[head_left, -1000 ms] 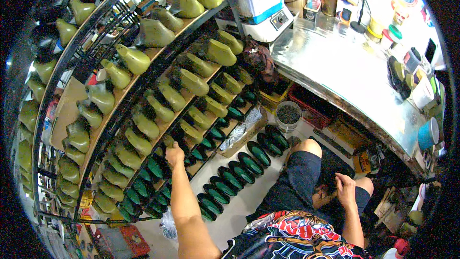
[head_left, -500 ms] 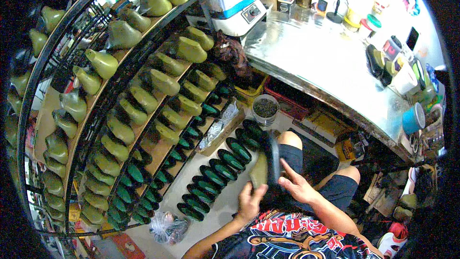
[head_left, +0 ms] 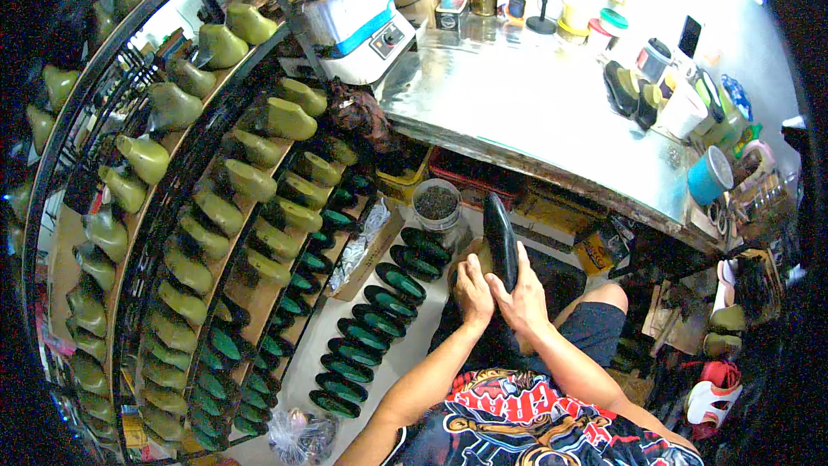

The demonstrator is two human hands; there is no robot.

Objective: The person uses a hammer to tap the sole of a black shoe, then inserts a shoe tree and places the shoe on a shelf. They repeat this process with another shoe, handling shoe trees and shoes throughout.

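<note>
My hands are side by side above my lap, around an olive-green shoe last and a long black shoe sole (head_left: 498,233). The sole stands nearly upright with its sheen toward the right. My left hand (head_left: 474,295) is closed at the lower end of the last (head_left: 486,255), most of which is hidden behind the sole and fingers. Along the sole's lower right side my right hand (head_left: 523,295) grips it, thumb on the left and fingers on the right. Left of my knees, several black shoes with green insides (head_left: 376,324) form a row on the floor.
A rack (head_left: 207,112) on the left holds many olive lasts and green-and-black shoes. Ahead is a metal-topped workbench (head_left: 483,86) with a white dial machine (head_left: 371,43), jars and a blue cup (head_left: 710,174). A bucket of dark bits (head_left: 436,204) and a plastic bag (head_left: 302,433) are on the floor.
My hands have come together and risen slightly, with the sole now upright against the last. The right hand has closed around the sole. The whole view has shifted rightward.
</note>
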